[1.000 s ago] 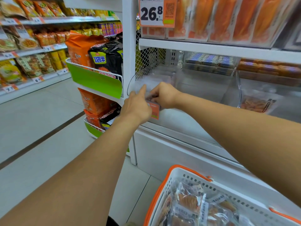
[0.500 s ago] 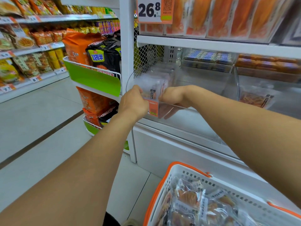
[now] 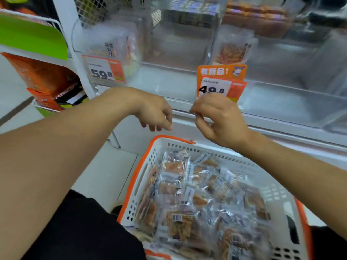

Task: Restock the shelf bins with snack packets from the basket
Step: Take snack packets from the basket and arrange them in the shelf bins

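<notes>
Both our hands empty above basket, fingers loosely curled.
White plastic basket with orange rim (image 3: 150, 162) is full of clear snack packets (image 3: 199, 203); clear shelf bins (image 3: 180, 76) above; left hand (image 3: 155, 113) and right hand (image 3: 219, 121) hover near its far edge.

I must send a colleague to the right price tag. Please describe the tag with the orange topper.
Look along the clear shelf bins above the basket. The topper tag stands just above the right hand. Unlike the plain tag further left, it has an orange header with a cartoon.

orange price tag (image 3: 221, 82), green-fronted wire rack (image 3: 32, 34), orange snack bags (image 3: 40, 74), pale floor (image 3: 105, 173)
</notes>
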{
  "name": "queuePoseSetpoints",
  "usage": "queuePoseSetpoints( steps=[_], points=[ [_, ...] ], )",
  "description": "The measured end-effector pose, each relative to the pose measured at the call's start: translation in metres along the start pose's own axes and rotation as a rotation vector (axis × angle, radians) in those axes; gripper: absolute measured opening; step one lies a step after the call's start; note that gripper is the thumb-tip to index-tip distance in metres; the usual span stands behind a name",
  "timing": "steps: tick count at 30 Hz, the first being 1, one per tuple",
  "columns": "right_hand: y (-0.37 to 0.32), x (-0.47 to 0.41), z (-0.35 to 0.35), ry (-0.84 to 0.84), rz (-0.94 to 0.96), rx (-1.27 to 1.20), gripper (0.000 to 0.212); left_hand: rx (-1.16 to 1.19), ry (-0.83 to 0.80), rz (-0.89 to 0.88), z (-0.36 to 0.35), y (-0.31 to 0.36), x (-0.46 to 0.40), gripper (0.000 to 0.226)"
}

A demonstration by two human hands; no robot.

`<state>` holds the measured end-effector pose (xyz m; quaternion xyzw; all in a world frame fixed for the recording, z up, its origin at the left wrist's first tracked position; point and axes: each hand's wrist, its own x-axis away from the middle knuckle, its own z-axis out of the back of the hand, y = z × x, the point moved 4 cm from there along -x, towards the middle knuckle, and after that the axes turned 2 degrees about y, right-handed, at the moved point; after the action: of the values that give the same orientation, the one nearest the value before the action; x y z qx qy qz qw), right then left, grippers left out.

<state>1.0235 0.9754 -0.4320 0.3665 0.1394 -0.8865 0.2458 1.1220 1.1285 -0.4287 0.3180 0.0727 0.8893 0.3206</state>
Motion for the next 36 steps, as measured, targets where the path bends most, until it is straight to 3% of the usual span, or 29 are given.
queuePoseSetpoints(
  steps=[2,6,7,8,12,15,17,19,22,24,25,28,30,33,36],
  points=[
    [0.018,0.047,-0.014,-0.285,-0.18,-0.056,0.02,-0.06,-0.091,-0.022,-0.02,0.013,-0.008,0.021],
    [0.04,0.157,-0.056,-1.356,-0.643,0.043,0.051,-0.193,-0.158,-0.061,-0.046,0.039,-0.018,0.03],
    [0.039,0.182,-0.059,-1.488,-0.698,0.051,0.049,-0.227,-0.189,-0.059,-0.051,0.045,-0.019,0.033],
    [0.038,0.201,-0.061,-1.505,-0.737,0.054,0.044,-0.257,-0.217,-0.056,-0.056,0.051,-0.02,0.034],
    [0.047,0.24,-0.064,-1.188,-0.991,0.058,0.049,-0.343,-0.234,-0.067,-0.058,0.073,-0.02,0.038],
    [0.047,0.226,-0.06,-1.236,-1.053,-0.089,0.039,-0.309,-0.209,-0.071,-0.053,0.084,-0.019,0.044],
    [0.049,0.204,-0.049,-1.209,-1.147,-0.311,0.024,-0.309,-0.176,-0.071,-0.051,0.086,-0.018,0.054],
    [0.054,0.169,-0.031,-1.056,-1.265,-0.558,0.015,-0.39,-0.156,-0.051,-0.049,0.082,-0.016,0.073],
    [0.049,0.109,0.002,-0.803,-1.369,-1.014,0.023,-0.283,-0.108,-0.064,-0.041,0.069,-0.014,0.115],
    [0.035,0.073,0.018,-0.622,-1.405,-1.328,0.029,-0.138,-0.006,-0.198,-0.03,0.067,-0.01,0.124],
    [0.029,0.058,0.024,-0.53,-1.407,-1.481,0.03,-0.092,0.073,-0.295,-0.022,0.069,-0.009,0.115],
    [0.021,0.026,0.035,-0.3,-1.451,-1.753,0.042,0.088,0.267,-0.462,-0.001,0.075,-0.002,0.05],
    [0.024,0.012,0.041,-0.365,-1.408,-1.71,0.063,0.305,0.234,-0.416,0.01,0.07,0.002,0.022],
    [0.027,-0.005,0.048,-0.544,-1.288,-1.574,0.095,0.577,0.172,-0.306,0.02,0.051,0.005,0.018],
    [0.028,-0.024,0.047,-0.586,-1.228,-1.443,0.097,0.683,0.191,-0.248,0.032,0.028,0.015,0.024]
  ],
)
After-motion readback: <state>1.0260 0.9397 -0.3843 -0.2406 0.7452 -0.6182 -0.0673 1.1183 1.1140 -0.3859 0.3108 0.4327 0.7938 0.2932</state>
